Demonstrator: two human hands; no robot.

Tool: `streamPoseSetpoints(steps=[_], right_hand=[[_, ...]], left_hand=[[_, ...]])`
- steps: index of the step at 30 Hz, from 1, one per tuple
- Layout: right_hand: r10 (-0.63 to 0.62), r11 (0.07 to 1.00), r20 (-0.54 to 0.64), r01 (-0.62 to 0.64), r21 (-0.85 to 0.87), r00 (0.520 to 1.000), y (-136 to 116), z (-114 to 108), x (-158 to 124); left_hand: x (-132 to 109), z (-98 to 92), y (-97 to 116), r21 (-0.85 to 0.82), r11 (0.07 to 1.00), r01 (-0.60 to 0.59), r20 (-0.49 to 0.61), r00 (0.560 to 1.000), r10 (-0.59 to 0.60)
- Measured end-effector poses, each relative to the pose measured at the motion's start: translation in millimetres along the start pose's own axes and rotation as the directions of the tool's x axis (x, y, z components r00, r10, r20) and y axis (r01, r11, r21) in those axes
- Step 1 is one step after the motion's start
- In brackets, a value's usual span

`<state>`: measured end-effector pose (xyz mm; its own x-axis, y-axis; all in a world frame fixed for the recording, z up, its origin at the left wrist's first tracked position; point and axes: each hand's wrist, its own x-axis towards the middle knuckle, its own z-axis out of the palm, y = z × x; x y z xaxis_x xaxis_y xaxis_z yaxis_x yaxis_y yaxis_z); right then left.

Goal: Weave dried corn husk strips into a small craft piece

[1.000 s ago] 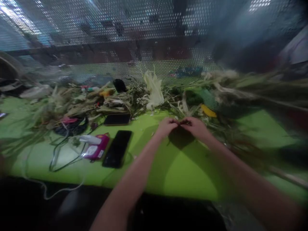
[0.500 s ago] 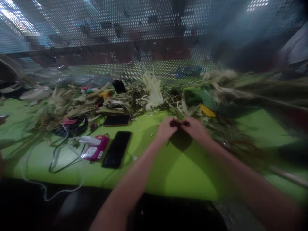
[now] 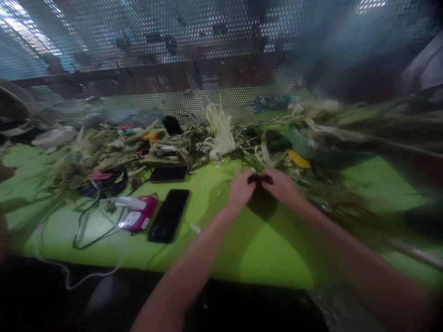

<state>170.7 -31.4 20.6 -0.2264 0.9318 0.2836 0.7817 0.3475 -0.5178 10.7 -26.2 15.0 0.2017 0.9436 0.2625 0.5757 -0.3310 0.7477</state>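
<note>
Just right of the frame's centre, the left hand (image 3: 242, 186) and right hand (image 3: 281, 185) sit close together over a smooth lime-green table (image 3: 270, 258). Their fingers curl inward; whether they grip anything in the dark patch there cannot be told. The handwork looks under way, its remaining amount unclear. Just above them stands a papery, pointed husk (image 3: 266, 152); at upper centre, a pale, flared husk bundle (image 3: 222, 131) rises among brittle leaves (image 3: 110, 154).
</note>
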Motion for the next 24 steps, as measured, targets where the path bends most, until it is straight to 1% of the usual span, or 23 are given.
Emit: streamPoseSetpoints(steps=[2, 7, 12, 15, 17, 24], right_hand=[[-0.011, 1.0, -0.008, 0.011, 0.011, 1.0, 0, 0, 0], [-0.012, 1.0, -0.005, 0.012, 0.007, 1.0, -1, -1, 0], [-0.021, 1.0, 0.001, 0.021, 0.016, 1.0, 0, -1, 0], [-0.032, 0.999, -0.009, 0.032, 0.027, 0.999, -1, -2, -1], [-0.03, 0.999, -0.017, 0.031, 0.031, 0.999, -2, -3, -1], [-0.043, 0.999, 0.018, 0.043, 0.007, 0.999, -3, -5, -1]], left_hand=[[0, 0.9, -3, -0.057, 0.998, 0.003, 0.006, 1.0, -0.003], [3, 4.5, -13, -0.234, 0.97, 0.059, 0.026, 0.998, -0.054], [7, 2.7, -14, -0.386, 0.907, 0.165, 0.085, 0.986, -0.143], [8, 0.5, -14, -0.441, 0.861, 0.255, 0.14, 0.967, -0.214], [8, 0.2, -15, -0.469, 0.835, 0.29, 0.152, 0.957, -0.246], [9, 1.6, -20, -0.556, 0.772, 0.309, 0.124, 0.949, -0.291]])
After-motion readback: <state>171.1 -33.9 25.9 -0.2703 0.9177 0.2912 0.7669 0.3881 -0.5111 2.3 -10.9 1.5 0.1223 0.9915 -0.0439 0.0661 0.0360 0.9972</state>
